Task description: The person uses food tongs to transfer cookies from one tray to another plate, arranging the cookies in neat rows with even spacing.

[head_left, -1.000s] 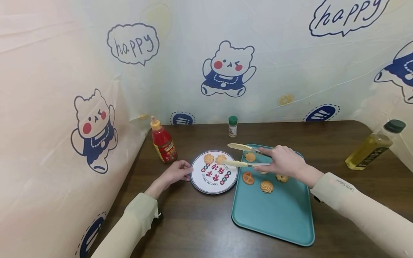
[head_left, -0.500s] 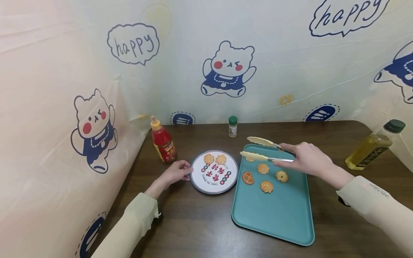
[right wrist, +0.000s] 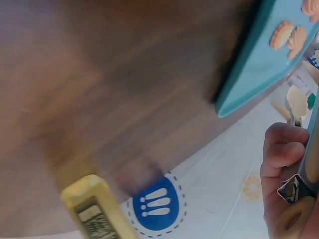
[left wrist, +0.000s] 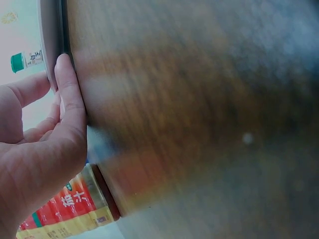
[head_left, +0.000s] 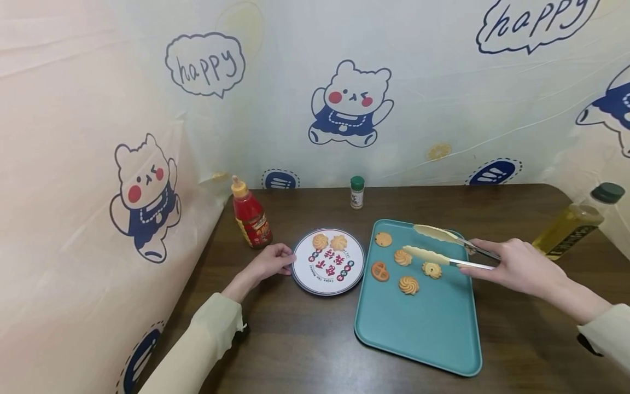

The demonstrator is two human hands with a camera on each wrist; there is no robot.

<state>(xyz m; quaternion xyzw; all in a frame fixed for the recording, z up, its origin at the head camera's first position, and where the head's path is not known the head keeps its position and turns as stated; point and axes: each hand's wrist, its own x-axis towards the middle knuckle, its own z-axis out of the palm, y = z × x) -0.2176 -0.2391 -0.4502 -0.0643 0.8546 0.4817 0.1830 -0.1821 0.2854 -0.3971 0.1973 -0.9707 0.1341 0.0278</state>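
Note:
My left hand pinches the left rim of a round white plate with red and blue print; thumb and fingers grip its edge in the left wrist view. Two swirl cookies lie at the plate's far side. Metal tongs with cream tips are held in my right hand, over the upper right of a teal tray. The tong tips stand apart with nothing between them. On the tray lie a pretzel, swirl cookies, a flower-shaped cookie and a round cookie.
A red sauce bottle stands behind my left hand. A green-capped shaker is at the table's back. An oil bottle stands at the right, partly behind my right hand. A printed cloth hangs behind and to the left.
My right hand has moved right with the tongs, from above the plate to the tray's upper right. The two cookies stay on the plate. My left hand keeps its place.

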